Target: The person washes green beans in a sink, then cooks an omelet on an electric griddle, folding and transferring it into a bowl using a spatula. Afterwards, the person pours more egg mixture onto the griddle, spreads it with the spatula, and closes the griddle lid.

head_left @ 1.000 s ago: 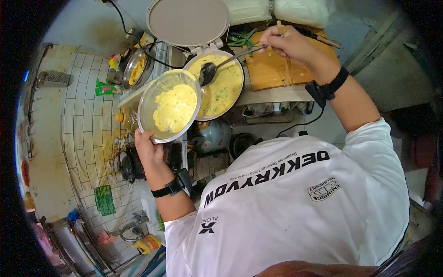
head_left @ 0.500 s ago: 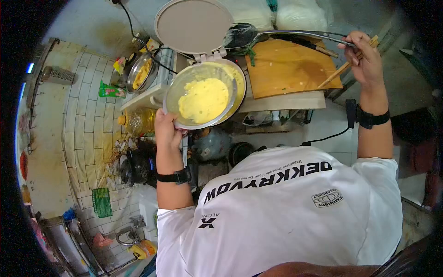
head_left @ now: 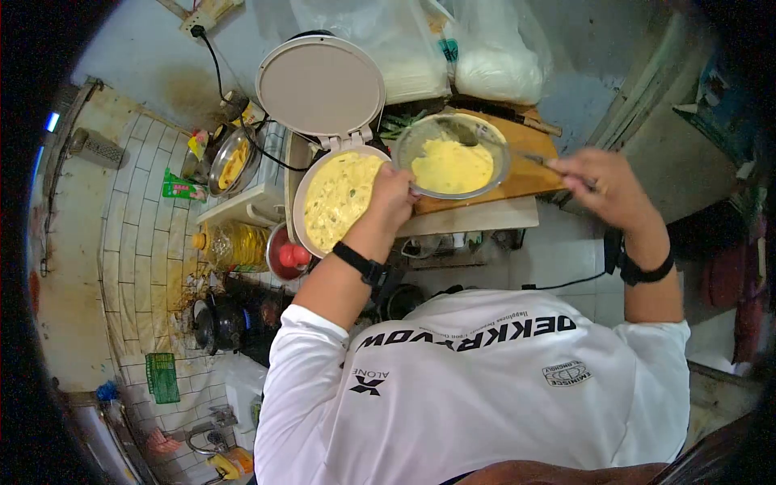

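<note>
My left hand [head_left: 392, 197] grips the near-left rim of a metal bowl [head_left: 465, 194], which holds yellow batter [head_left: 453, 165]. The bowl is over the wooden cutting board [head_left: 529, 166]. My right hand [head_left: 602, 187], blurred by motion, is closed round the handle of a ladle [head_left: 533, 157] whose head dips into the bowl. Left of the bowl, an electric griddle [head_left: 301, 206] stands with its round lid [head_left: 321, 85] raised. A layer of yellow batter with green bits [head_left: 339, 198] covers its lower plate; my left wrist passes over its near-right edge.
An oil bottle [head_left: 234, 246] and a small bowl with red pieces [head_left: 288, 255] are left of the griddle. Farther back sits a metal bowl of yellow food [head_left: 233, 164]. A black pot [head_left: 214, 323] stands at a lit stove. White plastic bags [head_left: 501, 61] lie behind the board.
The metal bowl has moved right, from over the griddle to over the board, uncovering the batter on the plate. The ladle has come down into the bowl. Chopsticks seen in my right hand no longer show.
</note>
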Tool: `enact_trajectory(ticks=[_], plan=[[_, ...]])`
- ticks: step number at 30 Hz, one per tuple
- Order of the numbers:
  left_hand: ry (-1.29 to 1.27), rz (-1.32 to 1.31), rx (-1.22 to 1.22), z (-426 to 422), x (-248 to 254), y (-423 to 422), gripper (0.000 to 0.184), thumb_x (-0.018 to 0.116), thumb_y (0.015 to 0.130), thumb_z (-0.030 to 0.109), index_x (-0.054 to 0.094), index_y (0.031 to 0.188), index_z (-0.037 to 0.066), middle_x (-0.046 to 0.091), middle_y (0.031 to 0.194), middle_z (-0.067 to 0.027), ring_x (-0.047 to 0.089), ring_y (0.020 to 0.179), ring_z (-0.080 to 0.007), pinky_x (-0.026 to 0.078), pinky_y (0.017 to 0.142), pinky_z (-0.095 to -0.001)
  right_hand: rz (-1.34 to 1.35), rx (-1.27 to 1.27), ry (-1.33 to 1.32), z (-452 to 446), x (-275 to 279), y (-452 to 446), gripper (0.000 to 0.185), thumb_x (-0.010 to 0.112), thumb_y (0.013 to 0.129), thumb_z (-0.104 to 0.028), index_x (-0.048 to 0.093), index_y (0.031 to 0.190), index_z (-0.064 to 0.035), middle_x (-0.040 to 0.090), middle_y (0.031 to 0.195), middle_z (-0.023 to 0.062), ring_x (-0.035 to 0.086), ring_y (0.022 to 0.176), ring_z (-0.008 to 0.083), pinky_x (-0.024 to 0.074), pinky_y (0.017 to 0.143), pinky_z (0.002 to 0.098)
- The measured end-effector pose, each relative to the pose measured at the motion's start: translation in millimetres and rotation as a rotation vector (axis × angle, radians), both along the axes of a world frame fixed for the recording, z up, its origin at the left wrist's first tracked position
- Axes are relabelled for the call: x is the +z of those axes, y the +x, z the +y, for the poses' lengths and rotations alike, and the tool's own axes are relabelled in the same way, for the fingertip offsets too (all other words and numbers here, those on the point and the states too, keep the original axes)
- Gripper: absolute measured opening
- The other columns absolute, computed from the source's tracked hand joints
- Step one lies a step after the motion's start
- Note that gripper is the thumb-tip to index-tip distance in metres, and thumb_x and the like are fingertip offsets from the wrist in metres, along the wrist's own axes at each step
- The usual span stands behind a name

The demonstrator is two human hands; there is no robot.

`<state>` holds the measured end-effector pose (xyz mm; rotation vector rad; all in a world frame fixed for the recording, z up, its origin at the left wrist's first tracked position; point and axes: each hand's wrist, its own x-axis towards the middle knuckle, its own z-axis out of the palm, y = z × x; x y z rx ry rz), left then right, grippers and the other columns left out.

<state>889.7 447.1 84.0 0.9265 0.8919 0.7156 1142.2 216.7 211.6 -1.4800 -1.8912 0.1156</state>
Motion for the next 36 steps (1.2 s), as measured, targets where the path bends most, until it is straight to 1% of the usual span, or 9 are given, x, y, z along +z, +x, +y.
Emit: enact_trajectory(ticks=[4,10,13,16,20,23,25,28,36], plan=[[0.005,0.121,0.068,-11,-6,35,0.023,0.051,0.077,-0.001,0.041,0.098,0.002,0.052,0.076,-0.0089,0.049,0.052,-0.0161,0.038,0.042,-0.0280,-0.488,0.072,-0.116,-13,-14,-6,0.041,0.060,0.076,-0.009,0.059,0.116,-0.0185,0.059,0.088,0.0074,0.059,0.076,0.0283,0.0485,0.062,0.0371],[0.083,0.036,0.034,7,-64,53,0.017,0.050,0.085,0.003,0.042,0.100,-0.001,0.054,0.085,-0.0133,0.055,0.065,-0.0184,0.046,0.053,-0.0306,-0.442,-0.115,-0.225,-15,-64,22,0.047,0.058,0.074,-0.005,0.056,0.118,-0.0213,0.057,0.090,0.0066,0.060,0.076,0.0278,0.0485,0.062,0.0395],[0.075,-0.033,-0.022,-11,-42,51,0.019,0.050,0.092,0.012,0.042,0.103,-0.002,0.056,0.096,-0.0142,0.059,0.086,-0.0234,0.053,0.071,-0.0368,-0.481,-0.294,-0.404,-15,-65,31,0.050,0.058,0.073,-0.003,0.056,0.119,-0.0216,0.057,0.092,0.0076,0.060,0.079,0.0286,0.0491,0.064,0.0406],[-0.065,-0.171,-0.156,-6,-55,45,0.021,0.047,0.092,0.008,0.045,0.112,0.003,0.054,0.110,-0.0131,0.059,0.090,-0.0237,0.051,0.084,-0.0400,-0.406,-0.397,-0.291,-19,-48,34,0.052,0.057,0.072,-0.003,0.055,0.120,-0.0227,0.056,0.094,0.0099,0.060,0.079,0.0298,0.0491,0.067,0.0386],[-0.102,0.075,-0.202,-24,-23,22,0.014,0.051,0.091,0.013,0.045,0.101,0.005,0.054,0.096,-0.0103,0.058,0.090,-0.0244,0.054,0.079,-0.0422,-0.290,-0.515,0.032,-19,-27,37,0.041,0.054,0.077,-0.002,0.060,0.116,-0.0154,0.055,0.095,0.0114,0.058,0.078,0.0288,0.0484,0.067,0.0348],[-0.073,-0.060,-0.335,-34,3,-24,0.018,0.054,0.088,0.009,0.041,0.100,0.006,0.052,0.091,-0.0091,0.059,0.084,-0.0221,0.055,0.075,-0.0403,-0.149,-0.533,0.298,-10,0,13,0.027,0.050,0.085,-0.011,0.063,0.107,-0.0035,0.054,0.089,0.0121,0.056,0.077,0.0269,0.0465,0.071,0.0326],[-0.029,-0.048,-0.396,-38,22,-58,0.017,0.054,0.088,0.007,0.043,0.100,0.007,0.053,0.090,-0.0084,0.059,0.083,-0.0216,0.055,0.073,-0.0383,-0.075,-0.331,0.760,13,3,-10,0.030,0.044,0.089,-0.019,0.064,0.093,0.0032,0.053,0.080,0.0115,0.052,0.071,0.0255,0.0429,0.068,0.0356],[-0.026,-0.045,-0.355,-44,39,-112,0.016,0.055,0.087,0.007,0.044,0.098,0.006,0.054,0.089,-0.0082,0.059,0.082,-0.0208,0.055,0.072,-0.0367,-0.231,-0.227,0.658,31,4,-38,0.031,0.040,0.089,-0.021,0.062,0.082,-0.0006,0.050,0.072,0.0109,0.048,0.066,0.0264,0.0380,0.065,0.0389],[0.054,0.083,0.065,-73,41,-242,0.010,0.053,0.087,0.007,0.048,0.096,0.010,0.055,0.087,-0.0052,0.058,0.075,-0.0172,0.054,0.063,-0.0348,-0.366,0.002,0.325,98,-57,-93,0.014,0.060,0.077,-0.015,0.051,0.070,-0.0079,0.051,0.070,0.0092,0.048,0.066,0.0302,0.0355,0.064,0.0409]])
